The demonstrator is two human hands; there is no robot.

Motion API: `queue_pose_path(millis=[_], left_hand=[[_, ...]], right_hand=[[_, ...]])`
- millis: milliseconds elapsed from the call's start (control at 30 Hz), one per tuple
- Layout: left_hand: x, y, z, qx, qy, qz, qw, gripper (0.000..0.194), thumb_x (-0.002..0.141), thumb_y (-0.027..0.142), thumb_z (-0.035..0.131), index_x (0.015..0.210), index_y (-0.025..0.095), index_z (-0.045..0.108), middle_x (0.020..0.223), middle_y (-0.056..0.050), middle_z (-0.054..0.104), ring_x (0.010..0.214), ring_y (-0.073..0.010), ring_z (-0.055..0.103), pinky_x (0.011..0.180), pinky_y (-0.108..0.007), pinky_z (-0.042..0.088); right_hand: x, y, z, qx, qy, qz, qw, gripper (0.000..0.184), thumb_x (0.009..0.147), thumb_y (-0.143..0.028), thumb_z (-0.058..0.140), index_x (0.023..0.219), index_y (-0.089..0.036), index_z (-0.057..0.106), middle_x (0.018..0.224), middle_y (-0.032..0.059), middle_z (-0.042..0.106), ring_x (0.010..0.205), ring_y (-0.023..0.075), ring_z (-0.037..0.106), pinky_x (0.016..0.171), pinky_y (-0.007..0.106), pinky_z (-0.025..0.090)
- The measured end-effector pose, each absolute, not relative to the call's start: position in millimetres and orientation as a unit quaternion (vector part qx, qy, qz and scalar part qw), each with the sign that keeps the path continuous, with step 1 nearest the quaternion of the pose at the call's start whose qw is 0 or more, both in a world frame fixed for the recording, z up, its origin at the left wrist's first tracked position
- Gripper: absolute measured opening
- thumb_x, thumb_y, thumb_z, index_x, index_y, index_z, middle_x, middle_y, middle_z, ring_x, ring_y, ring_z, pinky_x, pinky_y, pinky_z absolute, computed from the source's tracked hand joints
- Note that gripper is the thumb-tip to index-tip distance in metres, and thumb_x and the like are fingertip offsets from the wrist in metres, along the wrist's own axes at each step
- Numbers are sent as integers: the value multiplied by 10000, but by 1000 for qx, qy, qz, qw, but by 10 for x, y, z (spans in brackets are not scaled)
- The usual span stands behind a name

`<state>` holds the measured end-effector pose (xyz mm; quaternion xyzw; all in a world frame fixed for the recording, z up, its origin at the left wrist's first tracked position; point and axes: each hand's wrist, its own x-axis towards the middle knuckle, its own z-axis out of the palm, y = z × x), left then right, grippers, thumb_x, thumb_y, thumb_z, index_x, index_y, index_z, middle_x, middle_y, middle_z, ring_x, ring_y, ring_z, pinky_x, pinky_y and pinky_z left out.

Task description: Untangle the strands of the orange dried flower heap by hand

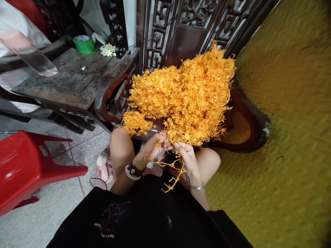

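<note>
A big heap of orange flower sprigs with thin, branching stems lies on the seat of a dark carved wooden chair in front of my knees. A smaller pile of orange blossoms sits to its left, near the seat's front edge. Between my knees, my right hand pinches a branching orange sprig, whose bare stems dangle toward my lap. My left hand is close beside it, fingers bent and closed around small orange pieces of sprig. Its fingertips are partly hidden.
On the left, a dark wooden seat carries a green tape roll, pale flowers and a clear bottle. A red plastic stool stands on the speckled floor. A yellow textured surface fills the right side.
</note>
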<state>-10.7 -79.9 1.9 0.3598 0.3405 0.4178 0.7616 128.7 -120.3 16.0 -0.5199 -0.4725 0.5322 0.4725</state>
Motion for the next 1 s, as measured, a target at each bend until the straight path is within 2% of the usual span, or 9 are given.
queue_pose_path(millis=[200,300,367,433,567,700,800,933,1000], left_hand=[[-23,-771,6,98,301,433,844,172,783,267,637,765,160,504,714,6,523,612,-49,518,592,-152,503],[-33,-755,9,77,269,432,857,236,782,220,640,699,167,425,597,58,425,496,-11,422,451,-81,396],[-46,-765,18,107,253,424,863,286,786,238,632,679,179,374,538,85,339,427,-9,328,368,-81,292],[-53,-798,29,163,255,424,853,267,790,274,628,727,189,383,520,97,319,396,-18,281,338,-96,224],[-43,-911,35,291,299,428,802,247,827,417,572,919,222,451,522,106,343,365,-34,241,336,-133,156],[-32,-1013,28,447,372,425,693,398,861,540,458,689,181,434,507,80,323,406,-46,247,392,-193,202],[-48,-1048,46,560,400,442,576,450,892,519,406,615,166,433,535,42,395,502,-74,343,495,-228,285],[-65,-1069,65,644,405,409,504,338,823,464,565,707,147,550,619,21,516,586,-104,445,564,-231,329],[-55,-1076,56,657,432,399,471,298,824,433,572,733,149,563,634,13,542,585,-112,462,566,-234,330]], right_hand=[[1226,-1190,198,-497,-448,533,517,392,795,-438,604,514,-197,475,529,-23,449,554,125,413,577,276,353],[1202,-1189,206,-502,-418,540,531,357,806,-404,594,531,-195,501,542,-19,469,551,122,418,569,268,360],[1183,-1189,195,-519,-397,534,537,342,808,-408,587,547,-194,528,547,-16,474,537,120,401,541,264,349],[1160,-1188,172,-540,-374,517,549,327,793,-419,603,564,-193,540,556,-17,480,527,117,387,524,259,342],[1114,-1187,115,-568,-374,448,580,311,765,-438,632,603,-188,545,560,-36,459,505,98,341,510,245,317],[1078,-1203,62,-589,-439,349,581,346,790,-417,611,560,-188,493,530,-47,357,509,96,300,510,248,286],[1056,-1232,8,-603,-477,295,567,326,796,-389,609,567,-188,495,537,-46,345,521,100,306,526,253,296],[1048,-1270,-60,-628,-498,242,547,348,785,-369,631,531,-190,474,524,-50,339,517,98,303,550,263,314],[1050,-1269,-70,-630,-499,240,544,350,773,-369,649,529,-191,472,522,-50,344,521,101,308,562,268,321]])
